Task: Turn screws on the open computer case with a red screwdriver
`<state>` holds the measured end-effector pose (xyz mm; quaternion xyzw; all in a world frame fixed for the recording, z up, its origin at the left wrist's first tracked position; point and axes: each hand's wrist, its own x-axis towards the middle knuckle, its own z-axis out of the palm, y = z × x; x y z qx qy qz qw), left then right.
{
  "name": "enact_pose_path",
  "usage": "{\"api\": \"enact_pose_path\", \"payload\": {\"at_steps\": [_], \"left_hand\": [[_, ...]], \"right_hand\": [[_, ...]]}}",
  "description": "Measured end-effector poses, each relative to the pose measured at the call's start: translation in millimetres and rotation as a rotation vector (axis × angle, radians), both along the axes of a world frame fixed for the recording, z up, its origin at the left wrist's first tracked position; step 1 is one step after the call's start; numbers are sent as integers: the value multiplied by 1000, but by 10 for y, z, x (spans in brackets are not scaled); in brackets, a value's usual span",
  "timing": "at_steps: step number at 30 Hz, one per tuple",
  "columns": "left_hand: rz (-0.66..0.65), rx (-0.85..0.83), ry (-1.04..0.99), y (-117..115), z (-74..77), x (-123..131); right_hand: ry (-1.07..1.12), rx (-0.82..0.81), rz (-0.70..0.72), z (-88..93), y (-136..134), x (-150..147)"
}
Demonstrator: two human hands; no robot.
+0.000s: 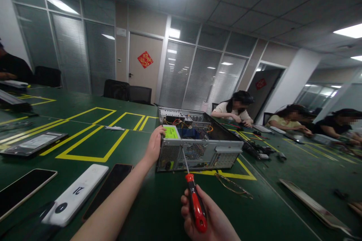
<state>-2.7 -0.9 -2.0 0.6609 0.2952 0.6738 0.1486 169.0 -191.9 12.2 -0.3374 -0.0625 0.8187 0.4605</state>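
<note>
An open computer case lies on the green table with its rear panel facing me. In its left corner sits a power supply with a bright green label. My left hand presses against the case's left side, its fingertips curled over the top edge by that label. My right hand is closed around the red and black handle of a screwdriver. The thin shaft points up and away, its tip at the rear panel beside the power supply. Whether the tip sits in a screw is too small to tell.
Left of me lie a hard drive, a white device marked 21 and two dark phones. Glasses rest in front of the case. Cables and a metal-edged flat object are at right. Several people sit around the table.
</note>
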Motion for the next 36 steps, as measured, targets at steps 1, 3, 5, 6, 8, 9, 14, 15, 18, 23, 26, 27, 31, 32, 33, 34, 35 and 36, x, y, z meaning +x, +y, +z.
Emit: {"api": "enact_pose_path", "payload": {"at_steps": [1,3,5,6,8,9,14,15,18,23,26,27,31,32,33,34,35,36], "left_hand": [[1,0,-1,2,-1,0],[0,-4,2,4,-3,-1],[-1,-9,6,6,-5,-3],[-2,-10,8,7,-7,-3],[-2,-12,8,8,-10,-4],[-2,-13,6,9,-12,-4],[1,-8,9,14,-15,-5],[2,-4,7,15,-14,-5],[3,7,3,14,-10,-4],[4,13,-1,9,-6,2],[-1,14,-1,13,-7,5],[-2,13,-1,15,-8,6],[-2,13,-6,22,-10,6],[-3,14,-6,23,-11,6],[-2,16,-6,23,-11,6],[-2,17,-5,23,-11,6],[-1,17,-4,22,-10,7],[-2,15,-4,21,-9,8]], "right_hand": [[-11,-12,14,9,3,-4],[17,-31,27,29,11,12],[90,-26,-4,49,20,48],[129,-17,-26,58,24,67],[191,5,-51,73,28,96],[209,12,-56,81,28,103],[100,-13,-2,142,5,90],[69,-10,13,158,1,90],[86,15,25,195,-6,118],[237,10,8,190,5,187],[218,-15,26,176,11,173],[178,-18,21,174,11,158],[23,8,-10,183,9,105],[24,8,-4,188,10,103],[42,5,-2,193,12,105],[69,-1,-8,198,14,111],[100,-6,-18,203,15,119],[127,-4,-36,207,17,129]]}}
